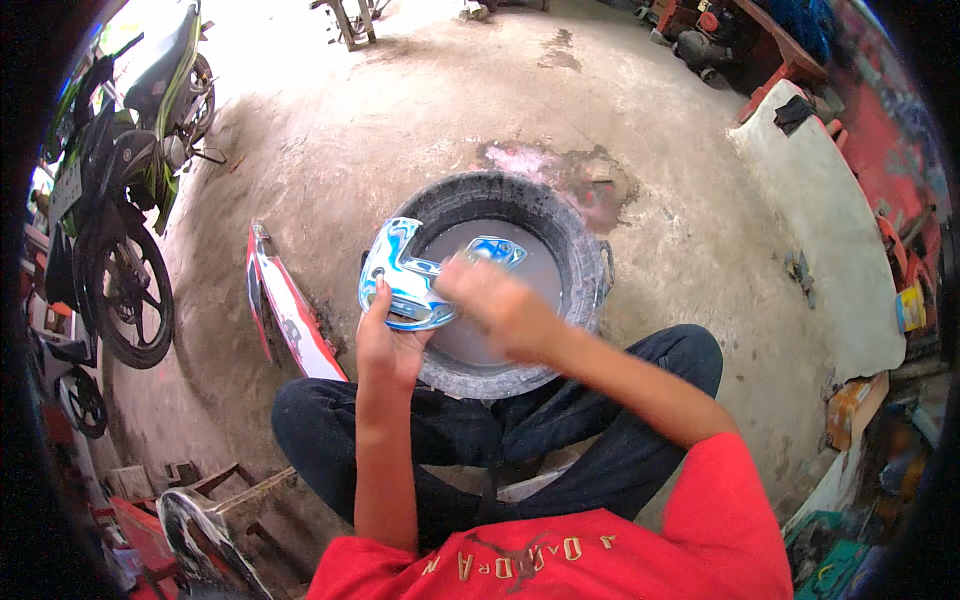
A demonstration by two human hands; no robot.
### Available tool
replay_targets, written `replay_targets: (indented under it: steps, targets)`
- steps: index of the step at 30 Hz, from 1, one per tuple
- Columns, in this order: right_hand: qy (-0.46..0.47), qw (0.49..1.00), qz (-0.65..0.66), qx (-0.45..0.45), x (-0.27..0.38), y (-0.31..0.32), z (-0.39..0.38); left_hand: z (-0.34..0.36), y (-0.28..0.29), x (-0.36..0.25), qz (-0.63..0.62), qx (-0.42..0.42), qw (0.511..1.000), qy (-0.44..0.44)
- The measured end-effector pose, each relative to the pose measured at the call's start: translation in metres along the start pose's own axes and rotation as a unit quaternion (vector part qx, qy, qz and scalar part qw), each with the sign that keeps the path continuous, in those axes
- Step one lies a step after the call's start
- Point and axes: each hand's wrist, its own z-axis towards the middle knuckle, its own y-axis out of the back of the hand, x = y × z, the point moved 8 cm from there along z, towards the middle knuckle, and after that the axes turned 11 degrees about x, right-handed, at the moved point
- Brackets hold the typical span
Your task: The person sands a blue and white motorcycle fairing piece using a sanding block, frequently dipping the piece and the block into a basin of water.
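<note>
Gripping blue panel (405,275), right hand (495,305) blurred

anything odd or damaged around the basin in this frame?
A red-and-white fairing panel lies loose on the concrete floor, off any bike. Pinkish stains blotch the floor behind the black basin. Left hand holds a blue-white swirled part; right hand is motion-blurred.

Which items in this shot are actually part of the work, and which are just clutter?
In use:
- blue-and-white swirled panel, gripped by the left hand
- right hand, blurred, on the panel
- tyre-ringed basin holding grey liquid, under the panel

Lying about:
- red-and-white fairing piece on the floor
- parked motorcycle
- white sheet on the right
</note>
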Motion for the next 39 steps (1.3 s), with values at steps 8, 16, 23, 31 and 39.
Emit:
replay_targets:
  steps: [8,16,23,31,39]
  targets:
    - [-0.146,0.989,0.004,0.006,-0.076,0.005,0.0,-0.005,-0.013,-0.002,0.028,-0.019,0.999,-0.01]
    - [-0.07,0.997,0.007,-0.016,-0.06,0.004,0.003,-0.001,-0.009,0.001,0.021,-0.022,1.0,-0.005]
    - [0.022,1.0,-0.005,0.008,-0.021,0.001,-0.005,0.0,-0.009,0.005,0.021,-0.014,0.999,-0.032]
    - [0.091,0.994,0.048,0.031,0.023,-0.002,-0.003,0.0,-0.005,-0.004,0.044,0.004,0.998,-0.05]
    - [0.002,1.0,0.002,-0.018,0.003,0.006,0.004,-0.003,-0.011,-0.004,0.035,-0.018,0.998,-0.044]
